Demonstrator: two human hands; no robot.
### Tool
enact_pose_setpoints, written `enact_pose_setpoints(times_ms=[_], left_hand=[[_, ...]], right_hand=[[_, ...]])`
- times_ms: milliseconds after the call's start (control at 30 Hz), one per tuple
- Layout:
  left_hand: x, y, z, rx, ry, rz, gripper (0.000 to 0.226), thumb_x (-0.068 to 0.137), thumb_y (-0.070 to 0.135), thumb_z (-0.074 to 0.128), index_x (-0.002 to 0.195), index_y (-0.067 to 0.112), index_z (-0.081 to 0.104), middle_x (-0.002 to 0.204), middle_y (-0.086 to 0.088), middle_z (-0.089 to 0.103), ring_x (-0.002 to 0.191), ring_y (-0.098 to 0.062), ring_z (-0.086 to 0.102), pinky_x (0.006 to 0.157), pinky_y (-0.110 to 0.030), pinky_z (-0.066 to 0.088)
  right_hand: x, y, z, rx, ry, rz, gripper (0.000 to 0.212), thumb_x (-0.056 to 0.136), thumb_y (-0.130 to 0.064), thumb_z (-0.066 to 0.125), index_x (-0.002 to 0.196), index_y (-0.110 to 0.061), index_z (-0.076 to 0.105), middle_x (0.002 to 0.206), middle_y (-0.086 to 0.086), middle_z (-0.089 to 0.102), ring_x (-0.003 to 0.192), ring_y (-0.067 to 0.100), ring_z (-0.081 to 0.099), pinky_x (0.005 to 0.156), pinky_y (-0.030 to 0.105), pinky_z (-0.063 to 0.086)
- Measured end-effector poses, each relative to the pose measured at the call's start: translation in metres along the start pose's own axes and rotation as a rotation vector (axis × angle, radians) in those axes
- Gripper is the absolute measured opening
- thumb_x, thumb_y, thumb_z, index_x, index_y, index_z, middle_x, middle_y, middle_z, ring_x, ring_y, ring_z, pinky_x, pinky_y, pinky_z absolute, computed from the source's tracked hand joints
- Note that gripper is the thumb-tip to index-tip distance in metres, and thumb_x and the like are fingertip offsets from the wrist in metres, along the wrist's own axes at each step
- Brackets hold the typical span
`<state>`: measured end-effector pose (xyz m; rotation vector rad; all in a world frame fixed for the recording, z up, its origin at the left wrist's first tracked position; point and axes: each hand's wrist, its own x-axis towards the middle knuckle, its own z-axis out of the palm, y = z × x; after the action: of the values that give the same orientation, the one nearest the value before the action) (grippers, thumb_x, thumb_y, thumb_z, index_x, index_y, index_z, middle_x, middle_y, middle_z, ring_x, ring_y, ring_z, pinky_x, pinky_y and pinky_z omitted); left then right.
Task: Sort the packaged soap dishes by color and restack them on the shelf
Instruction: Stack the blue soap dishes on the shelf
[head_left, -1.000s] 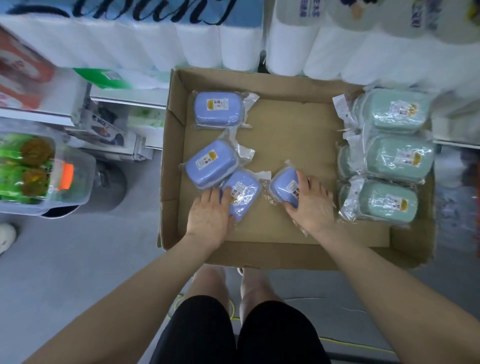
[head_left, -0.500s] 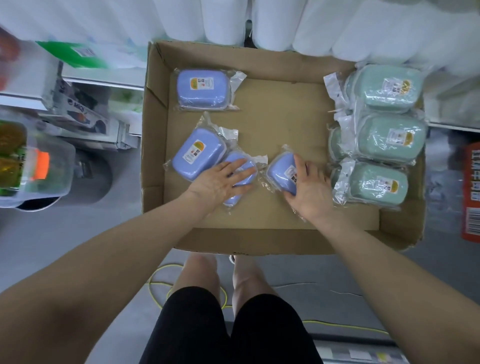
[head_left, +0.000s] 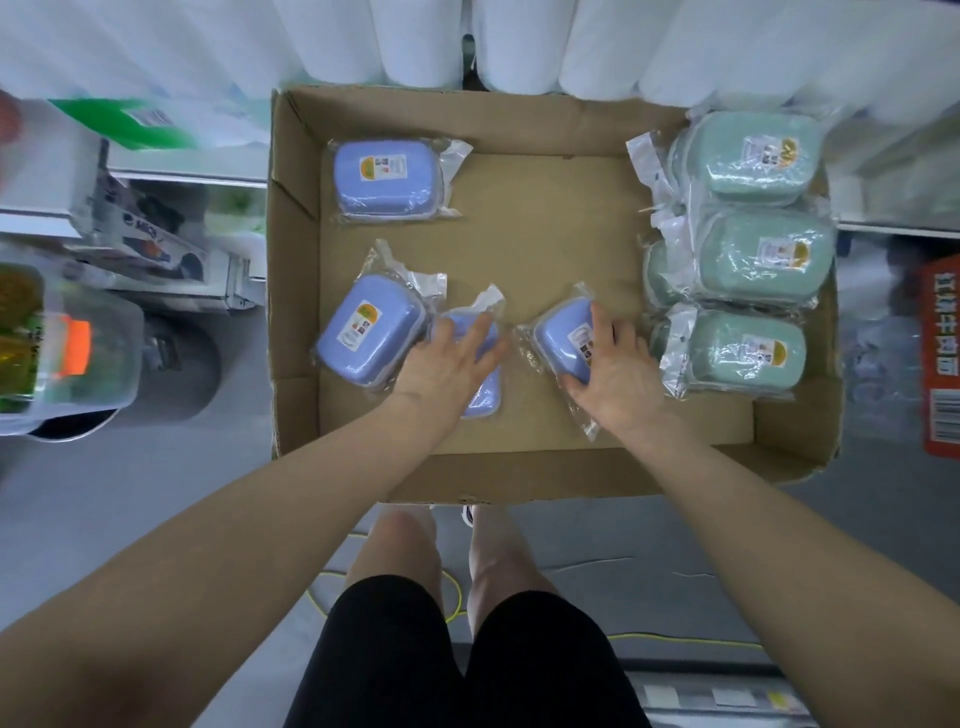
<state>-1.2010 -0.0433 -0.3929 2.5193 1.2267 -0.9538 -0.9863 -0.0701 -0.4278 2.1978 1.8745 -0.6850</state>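
Note:
A shallow cardboard tray (head_left: 540, 470) holds packaged soap dishes. Several blue ones lie on its left half: one at the back (head_left: 387, 179), one at mid-left (head_left: 363, 330), and two near the front. My left hand (head_left: 447, 364) lies flat over one front blue dish (head_left: 485, 400), fingers spread across it. My right hand (head_left: 613, 374) grips the other front blue dish (head_left: 563, 338) by its right end. Green soap dishes are stacked along the right side at the back (head_left: 753, 156), the middle (head_left: 763, 257) and the front (head_left: 743, 356).
White paper rolls (head_left: 519, 47) stand behind the tray. A clear bin with an orange latch (head_left: 67, 348) sits at the left, a red carton (head_left: 943, 364) at the right. My legs and a yellow cable (head_left: 675, 639) are below the tray on grey floor.
My left hand slid from the tray's front onto the front blue dish and spread over it. My right hand stayed on its blue dish. The view tilted downward.

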Motion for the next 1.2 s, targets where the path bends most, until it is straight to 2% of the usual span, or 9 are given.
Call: enact_pose_setpoints(times_ms=[133, 267, 367, 500, 633, 733, 867, 1067, 1200], left_hand=[[0.011, -0.013, 0.002, 0.219, -0.009, 0.157, 0.1, 0.091, 0.02, 0.06, 0.148, 0.038, -0.02, 0.157, -0.004, -0.029, 0.135, -0.033, 0.019, 0.103, -0.038, 0.038], [0.018, -0.026, -0.003, 0.295, 0.109, 0.202, 0.073, 0.096, 0.027, 0.05, 0.151, 0.036, 0.003, 0.16, -0.002, -0.005, 0.133, -0.03, 0.024, 0.107, -0.039, 0.031], [0.013, -0.034, -0.004, 0.133, 0.245, 0.105, 0.072, 0.088, 0.036, 0.059, 0.147, 0.021, 0.021, 0.155, -0.003, 0.015, 0.139, -0.03, 0.021, 0.111, -0.039, 0.026], [-0.007, -0.045, -0.021, -0.198, 0.436, 0.003, 0.08, 0.064, 0.039, 0.079, 0.129, 0.005, 0.048, 0.129, -0.013, 0.051, 0.122, -0.036, 0.044, 0.108, -0.044, 0.034], [-0.037, -0.062, -0.052, -0.368, 0.53, -0.102, 0.083, 0.062, 0.043, 0.08, 0.129, 0.005, 0.048, 0.117, -0.014, 0.055, 0.107, -0.036, 0.053, 0.095, -0.047, 0.045], [-0.06, -0.082, -0.073, -0.368, 0.66, -0.17, 0.081, 0.062, 0.044, 0.077, 0.127, 0.004, 0.05, 0.114, -0.015, 0.056, 0.1, -0.038, 0.055, 0.086, -0.048, 0.049], [-0.099, -0.108, -0.105, -0.347, 0.853, -0.277, 0.07, 0.061, 0.046, 0.058, 0.117, 0.005, 0.055, 0.11, -0.013, 0.057, 0.093, -0.036, 0.055, 0.081, -0.045, 0.049], [-0.162, -0.161, -0.14, -0.228, 1.006, -0.446, 0.085, 0.064, 0.049, 0.067, 0.133, 0.005, 0.048, 0.123, -0.018, 0.055, 0.105, -0.04, 0.054, 0.088, -0.048, 0.048], [-0.201, -0.211, -0.162, -0.206, 1.12, -0.592, 0.084, 0.067, 0.055, 0.052, 0.137, 0.008, 0.046, 0.122, -0.016, 0.055, 0.102, -0.039, 0.053, 0.089, -0.047, 0.046]], right_hand=[[0.002, 0.001, -0.001, 0.01, -0.019, 0.002, 0.099, 0.082, -0.047, 0.069, 0.154, -0.018, 0.008, 0.133, 0.016, 0.04, 0.121, 0.036, 0.045, 0.099, 0.047, 0.043], [0.001, 0.001, -0.011, 0.051, 0.021, -0.017, 0.098, 0.083, -0.045, 0.068, 0.156, -0.016, 0.009, 0.134, 0.018, 0.041, 0.121, 0.037, 0.045, 0.101, 0.045, 0.041], [-0.003, -0.004, -0.03, 0.099, 0.122, -0.05, 0.095, 0.083, -0.044, 0.068, 0.155, -0.014, 0.014, 0.135, 0.02, 0.042, 0.122, 0.038, 0.046, 0.102, 0.045, 0.04], [-0.009, -0.013, -0.069, 0.125, 0.276, -0.117, 0.094, 0.079, -0.042, 0.073, 0.153, -0.009, 0.025, 0.127, 0.021, 0.049, 0.113, 0.04, 0.051, 0.092, 0.048, 0.047], [-0.016, -0.026, -0.124, 0.132, 0.369, -0.19, 0.093, 0.079, -0.041, 0.072, 0.153, -0.011, 0.025, 0.123, 0.017, 0.051, 0.111, 0.038, 0.051, 0.089, 0.048, 0.047], [-0.022, -0.039, -0.167, 0.123, 0.439, -0.265, 0.092, 0.079, -0.041, 0.071, 0.153, -0.011, 0.024, 0.128, 0.016, 0.051, 0.113, 0.037, 0.051, 0.089, 0.048, 0.048], [-0.032, -0.063, -0.216, 0.079, 0.544, -0.438, 0.086, 0.079, -0.043, 0.069, 0.149, -0.013, 0.029, 0.122, 0.011, 0.053, 0.104, 0.032, 0.054, 0.084, 0.043, 0.048], [-0.039, -0.121, -0.289, 0.013, 0.711, -0.682, 0.08, 0.075, -0.043, 0.069, 0.143, -0.014, 0.039, 0.126, 0.011, 0.053, 0.107, 0.032, 0.052, 0.088, 0.043, 0.045], [-0.035, -0.175, -0.343, -0.063, 0.827, -0.764, 0.079, 0.076, -0.046, 0.066, 0.143, -0.015, 0.039, 0.123, 0.012, 0.053, 0.104, 0.033, 0.052, 0.085, 0.041, 0.042]])
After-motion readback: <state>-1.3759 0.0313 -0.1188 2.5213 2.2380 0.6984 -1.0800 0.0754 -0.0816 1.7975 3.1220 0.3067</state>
